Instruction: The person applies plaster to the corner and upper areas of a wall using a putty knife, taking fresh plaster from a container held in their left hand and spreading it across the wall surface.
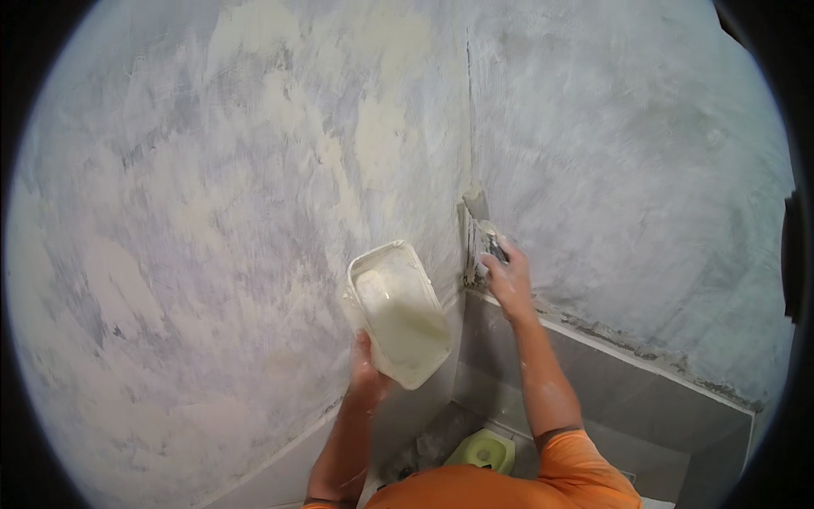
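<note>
My left hand (366,371) grips a pale rectangular plastic tub (433,294) by its lower left side, with the thumb along the outside. The tub tilts so that its inside shows, and off-white putty (386,284) coats its bottom and walls. In my right hand (512,284) is a putty knife (476,204), held by its dark handle. Its blade lies against the inner corner where two walls meet, just above the tiles. Putty smears mark the blade, and pale residue dusts my right hand and forearm.
The left wall (195,220) has patchy cream and grey filler; the right wall (619,170) is smoother grey. Below them run grey tiles (610,373) with a rough upper edge (644,352). Low down sit a lime-green plastic object (483,450) and a crumpled, greyish heap (432,437).
</note>
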`<state>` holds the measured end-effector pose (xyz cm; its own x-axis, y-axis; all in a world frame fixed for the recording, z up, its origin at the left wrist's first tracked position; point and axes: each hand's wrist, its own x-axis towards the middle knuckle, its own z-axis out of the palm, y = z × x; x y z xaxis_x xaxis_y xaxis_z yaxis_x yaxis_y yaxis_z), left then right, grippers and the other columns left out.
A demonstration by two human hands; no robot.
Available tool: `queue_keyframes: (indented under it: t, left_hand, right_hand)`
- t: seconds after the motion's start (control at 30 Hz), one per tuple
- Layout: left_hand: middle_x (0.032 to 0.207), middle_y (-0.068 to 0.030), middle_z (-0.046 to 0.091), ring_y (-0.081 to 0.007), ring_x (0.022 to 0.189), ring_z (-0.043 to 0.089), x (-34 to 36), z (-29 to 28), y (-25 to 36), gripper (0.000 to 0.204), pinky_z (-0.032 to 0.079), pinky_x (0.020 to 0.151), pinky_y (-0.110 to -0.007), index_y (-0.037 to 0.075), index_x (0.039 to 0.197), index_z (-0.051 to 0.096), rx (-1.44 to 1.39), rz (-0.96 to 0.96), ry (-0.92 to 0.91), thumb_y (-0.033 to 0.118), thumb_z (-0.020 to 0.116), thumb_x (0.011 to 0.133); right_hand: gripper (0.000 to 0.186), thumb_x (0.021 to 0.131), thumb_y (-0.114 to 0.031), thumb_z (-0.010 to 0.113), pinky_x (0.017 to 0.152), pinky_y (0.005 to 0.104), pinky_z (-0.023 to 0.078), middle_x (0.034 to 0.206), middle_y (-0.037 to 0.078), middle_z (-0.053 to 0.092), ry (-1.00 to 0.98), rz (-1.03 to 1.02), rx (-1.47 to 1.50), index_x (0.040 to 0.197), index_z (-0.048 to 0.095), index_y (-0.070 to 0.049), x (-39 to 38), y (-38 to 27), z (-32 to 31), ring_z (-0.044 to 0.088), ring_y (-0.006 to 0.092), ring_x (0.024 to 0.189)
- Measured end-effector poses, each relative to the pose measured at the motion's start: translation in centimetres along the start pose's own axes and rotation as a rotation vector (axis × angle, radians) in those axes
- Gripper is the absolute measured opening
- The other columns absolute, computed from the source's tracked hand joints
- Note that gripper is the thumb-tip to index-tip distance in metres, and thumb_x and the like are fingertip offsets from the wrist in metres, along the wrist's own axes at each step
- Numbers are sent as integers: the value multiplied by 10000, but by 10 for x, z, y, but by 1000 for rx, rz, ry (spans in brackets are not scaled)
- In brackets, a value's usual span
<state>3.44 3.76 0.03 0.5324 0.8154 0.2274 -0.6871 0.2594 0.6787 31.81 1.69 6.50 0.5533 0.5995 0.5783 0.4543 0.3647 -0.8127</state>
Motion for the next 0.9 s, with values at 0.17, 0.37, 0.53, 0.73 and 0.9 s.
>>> queue_keyframes:
  t: [0.17,0.37,0.53,0.73,0.9]
  left_hand:
    - [1551,-144,437,-334,1397,462,1,-10,6,730,398,1142,-514,91,1588,295,179,30,42,606,242,1074]
    - [1497,-185,471,-324,1346,514,-16,22,29,661,435,1111,-480,-1,1552,292,97,2,68,484,306,1103]
    - [1496,-183,477,-331,1345,513,-3,15,20,692,434,1110,-485,1,1548,315,107,-38,123,525,242,1102]
    - [1465,-147,513,-308,1316,535,-2,15,26,710,463,1076,-479,47,1543,355,169,-105,126,579,300,1078]
    - [1461,-174,500,-311,1332,523,-10,-4,34,759,457,1089,-476,6,1531,335,226,-54,77,595,370,1054]
  right_hand:
    - [578,879,-47,545,946,528,482,1102,304,599,116,-296,-519,1443,466,55,28,32,86,601,516,992]
    - [654,857,-70,613,965,539,478,1204,307,588,-102,-401,-300,1472,415,33,-92,57,95,606,495,1073]
    - [632,837,-98,683,1019,497,461,1183,308,630,-185,-56,-549,1421,504,63,-91,40,38,576,509,1141]
    - [517,823,-76,653,964,501,478,1142,320,648,40,-199,-493,1314,593,73,36,5,37,610,502,1049]
    - [535,811,-49,662,900,485,505,1110,321,641,94,-237,-507,1334,588,42,1,37,96,624,486,1006]
